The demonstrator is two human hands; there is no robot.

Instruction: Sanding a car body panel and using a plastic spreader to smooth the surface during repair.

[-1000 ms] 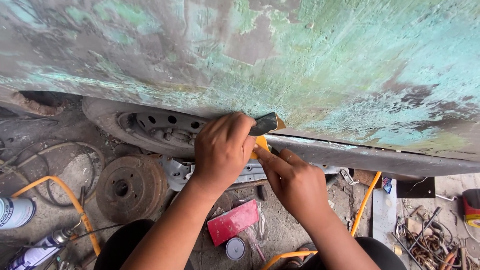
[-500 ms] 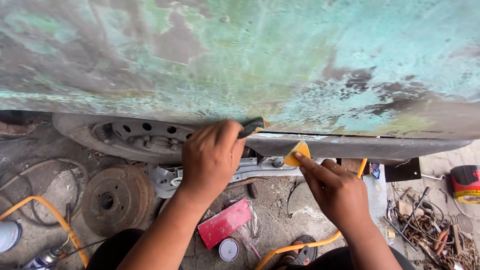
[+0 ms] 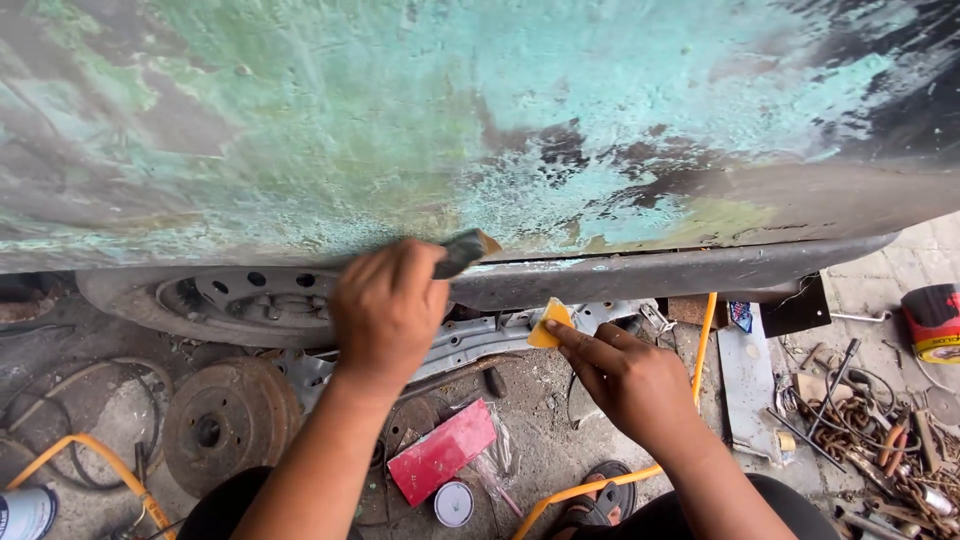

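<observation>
While both hands work low on the panel, the scene reads near to far:
Floor: a red packet (image 3: pixel 441 452) and a small round tin (image 3: pixel 453 503) lie nearest, with a rusty brake drum (image 3: pixel 222 425) to the left.
Right hand (image 3: pixel 625 380): its grip is pinched together on a small yellow spreader (image 3: pixel 549 322), held just below the panel's sill.
Left hand (image 3: pixel 388 305): its grip is clamped on a dark block (image 3: pixel 463 251), pressed against the panel's lower edge.
Car panel (image 3: pixel 480 120): farthest, patchy green and turquoise, with a steel wheel (image 3: pixel 250 297) beneath at left.
</observation>
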